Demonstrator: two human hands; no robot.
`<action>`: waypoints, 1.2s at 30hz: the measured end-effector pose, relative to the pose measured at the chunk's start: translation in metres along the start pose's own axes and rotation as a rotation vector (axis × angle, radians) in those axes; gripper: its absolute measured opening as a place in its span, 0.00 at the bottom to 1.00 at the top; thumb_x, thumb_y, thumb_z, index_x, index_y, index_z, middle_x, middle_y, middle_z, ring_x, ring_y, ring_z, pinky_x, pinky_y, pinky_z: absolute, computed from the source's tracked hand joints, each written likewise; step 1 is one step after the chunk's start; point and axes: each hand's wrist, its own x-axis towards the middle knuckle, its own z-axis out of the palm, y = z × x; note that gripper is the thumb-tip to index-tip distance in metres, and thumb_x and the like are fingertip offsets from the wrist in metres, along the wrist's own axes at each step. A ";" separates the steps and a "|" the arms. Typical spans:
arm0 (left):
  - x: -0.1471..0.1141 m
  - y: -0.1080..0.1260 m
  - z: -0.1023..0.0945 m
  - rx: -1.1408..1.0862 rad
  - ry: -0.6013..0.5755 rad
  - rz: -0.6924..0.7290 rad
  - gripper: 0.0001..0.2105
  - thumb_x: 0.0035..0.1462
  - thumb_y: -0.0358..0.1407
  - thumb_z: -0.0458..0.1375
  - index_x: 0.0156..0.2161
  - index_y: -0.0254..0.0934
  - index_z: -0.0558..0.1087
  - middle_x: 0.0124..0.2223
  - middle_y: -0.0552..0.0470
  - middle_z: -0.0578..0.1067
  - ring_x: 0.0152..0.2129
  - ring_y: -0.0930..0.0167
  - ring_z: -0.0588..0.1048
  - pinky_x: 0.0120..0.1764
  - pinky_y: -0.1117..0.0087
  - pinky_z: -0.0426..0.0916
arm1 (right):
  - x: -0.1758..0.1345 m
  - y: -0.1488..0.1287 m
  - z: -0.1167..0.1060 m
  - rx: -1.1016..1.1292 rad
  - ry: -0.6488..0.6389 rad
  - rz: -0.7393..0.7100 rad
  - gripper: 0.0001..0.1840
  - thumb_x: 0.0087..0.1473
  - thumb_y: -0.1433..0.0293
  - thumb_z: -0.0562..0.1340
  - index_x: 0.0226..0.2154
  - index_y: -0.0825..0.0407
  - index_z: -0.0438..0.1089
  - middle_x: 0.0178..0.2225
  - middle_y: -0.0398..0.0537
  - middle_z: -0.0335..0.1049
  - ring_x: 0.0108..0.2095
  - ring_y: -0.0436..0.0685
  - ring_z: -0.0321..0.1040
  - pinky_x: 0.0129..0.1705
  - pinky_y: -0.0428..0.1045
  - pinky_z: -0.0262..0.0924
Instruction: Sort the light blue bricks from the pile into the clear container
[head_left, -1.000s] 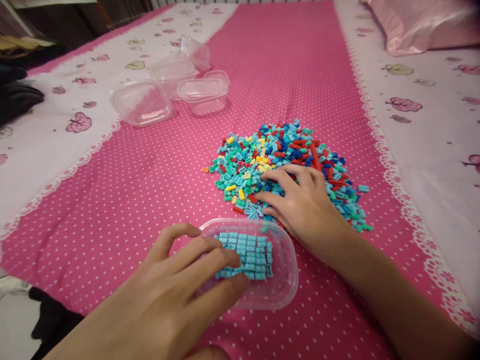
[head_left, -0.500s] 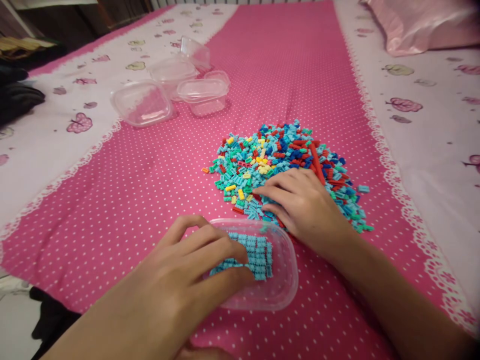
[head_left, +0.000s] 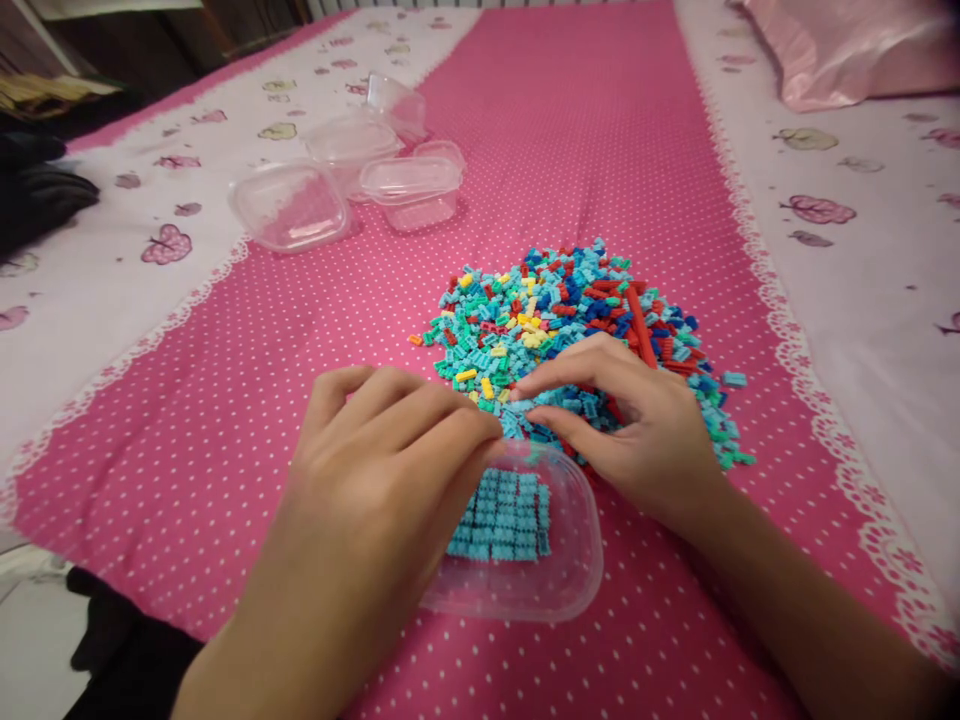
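My left hand (head_left: 382, 470) is closed, fingers bent and pressed together, above the left side of a clear plastic container (head_left: 574, 575). Its thumb is hidden, and I cannot make out what it holds, if anything. Inside the container, light blue toy building bricks (head_left: 502, 515) lie in tidy rows, partly covered by that hand. At the near edge of a mixed brick pile (head_left: 555, 310), my right hand (head_left: 637, 430) has its thumb and index fingertips close together around what looks like a light blue brick (head_left: 521, 406). Both hands' fingertips are near each other.
Several clear plastic containers (head_left: 292, 205) stand together at the back left on the pink dotted bedsheet (head_left: 315, 330). A long red piece (head_left: 640, 325) lies in the pile. A pink pillow (head_left: 840, 50) is at the far right, and dark cloth (head_left: 45, 200) at the left.
My left hand has risen from the bricks in the container and moved up towards the pile, uncovering more rows. My right hand's thumb and index finger now show in a pinch at the pile's edge.
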 end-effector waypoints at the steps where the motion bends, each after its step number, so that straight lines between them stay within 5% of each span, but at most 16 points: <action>1: 0.002 0.002 0.002 0.011 0.022 -0.024 0.06 0.69 0.33 0.57 0.40 0.40 0.77 0.38 0.56 0.80 0.36 0.65 0.72 0.45 0.59 0.58 | 0.000 -0.001 0.000 0.033 -0.002 0.000 0.08 0.58 0.73 0.70 0.41 0.48 0.75 0.39 0.39 0.81 0.42 0.53 0.73 0.45 0.50 0.66; 17: 0.014 0.007 0.012 0.013 0.094 -0.024 0.03 0.66 0.33 0.61 0.39 0.42 0.76 0.31 0.61 0.79 0.32 0.68 0.73 0.50 0.58 0.56 | -0.002 0.003 -0.001 0.158 -0.029 -0.042 0.17 0.56 0.67 0.73 0.47 0.44 0.74 0.40 0.37 0.80 0.42 0.53 0.73 0.46 0.51 0.64; 26: 0.000 -0.001 -0.003 -0.016 0.006 -0.026 0.05 0.65 0.33 0.61 0.38 0.46 0.78 0.34 0.62 0.80 0.33 0.68 0.74 0.47 0.57 0.54 | 0.000 0.002 0.000 0.149 -0.033 -0.032 0.16 0.58 0.72 0.71 0.48 0.46 0.71 0.38 0.35 0.82 0.43 0.52 0.76 0.52 0.53 0.64; 32: -0.005 0.015 0.005 0.170 -0.096 0.072 0.21 0.68 0.26 0.49 0.26 0.43 0.75 0.35 0.54 0.77 0.30 0.66 0.68 0.44 0.54 0.50 | 0.000 0.003 0.000 0.082 -0.035 -0.027 0.14 0.60 0.72 0.69 0.48 0.47 0.72 0.38 0.36 0.82 0.43 0.53 0.74 0.50 0.53 0.63; 36: -0.005 0.014 0.013 0.186 -0.181 0.081 0.16 0.62 0.25 0.54 0.28 0.44 0.76 0.35 0.51 0.75 0.30 0.65 0.65 0.41 0.54 0.54 | 0.001 0.003 -0.001 0.069 -0.048 -0.045 0.13 0.60 0.70 0.69 0.48 0.46 0.73 0.37 0.38 0.81 0.42 0.55 0.73 0.49 0.54 0.64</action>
